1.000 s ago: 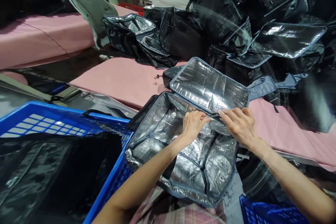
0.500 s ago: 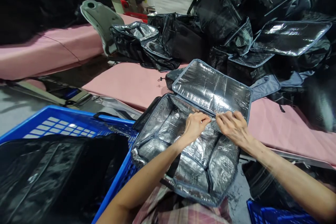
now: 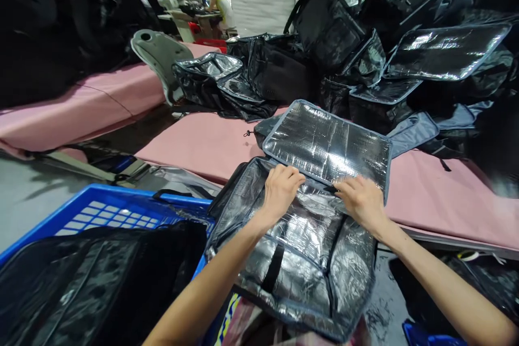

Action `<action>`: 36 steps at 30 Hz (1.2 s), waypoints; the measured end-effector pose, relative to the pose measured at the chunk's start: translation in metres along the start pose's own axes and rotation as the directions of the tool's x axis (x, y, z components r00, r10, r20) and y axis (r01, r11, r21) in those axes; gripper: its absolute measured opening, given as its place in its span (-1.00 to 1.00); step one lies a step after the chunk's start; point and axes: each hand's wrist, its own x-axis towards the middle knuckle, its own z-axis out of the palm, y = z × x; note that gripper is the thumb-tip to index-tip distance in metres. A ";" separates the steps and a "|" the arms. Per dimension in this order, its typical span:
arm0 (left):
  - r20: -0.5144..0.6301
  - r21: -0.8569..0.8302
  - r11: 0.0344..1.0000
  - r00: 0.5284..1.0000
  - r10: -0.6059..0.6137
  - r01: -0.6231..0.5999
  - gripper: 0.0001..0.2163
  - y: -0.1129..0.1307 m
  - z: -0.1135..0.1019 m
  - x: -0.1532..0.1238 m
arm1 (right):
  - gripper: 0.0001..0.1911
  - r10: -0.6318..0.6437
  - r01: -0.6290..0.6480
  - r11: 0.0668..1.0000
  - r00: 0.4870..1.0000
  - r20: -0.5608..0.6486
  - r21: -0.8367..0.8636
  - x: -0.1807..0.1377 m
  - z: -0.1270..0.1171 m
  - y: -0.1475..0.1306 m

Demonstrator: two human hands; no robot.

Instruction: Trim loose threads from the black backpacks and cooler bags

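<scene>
An insulated bag rests open in front of me, its silver foil lining facing up. Its foil-lined lid with grey-blue edging is folded back onto the pink table. My left hand is closed over the seam between lid and body, fingers curled on the edge. A little to the right, my right hand pinches the same seam, slightly blurred. Beside its fingertips a small dark bit, perhaps a strip of trim, shows. A black strap lies across the lining inside.
At my left stands a blue crate holding a black bag. The pink padded table runs across, with piled foil-lined bags behind. Another blue crate sits low at right. People are at machines far back.
My left hand has shifted left along the seam, away from my right hand; before, both pinched close together. The black strap inside the bag is now uncovered.
</scene>
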 end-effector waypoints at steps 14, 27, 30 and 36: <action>0.494 0.118 0.911 0.819 0.292 -0.396 -0.81 0.000 -0.005 0.031 | -0.86 -0.063 0.061 0.998 0.994 -0.085 -0.025 -0.012 0.005 -0.001; 0.341 0.020 0.985 0.928 0.152 -0.169 -0.81 0.001 -0.002 0.015 | -0.90 0.078 -0.076 0.981 0.997 -0.007 0.176 0.003 0.005 0.007; 0.319 -0.018 0.993 0.941 0.114 -0.115 -0.84 0.004 -0.002 0.011 | -0.91 0.052 -0.051 0.985 0.999 -0.005 0.165 0.013 0.007 0.004; 0.321 -0.043 0.996 0.944 0.082 -0.072 -0.85 0.007 -0.004 0.014 | -0.91 -0.009 0.014 0.984 1.000 -0.028 0.176 0.027 0.011 -0.002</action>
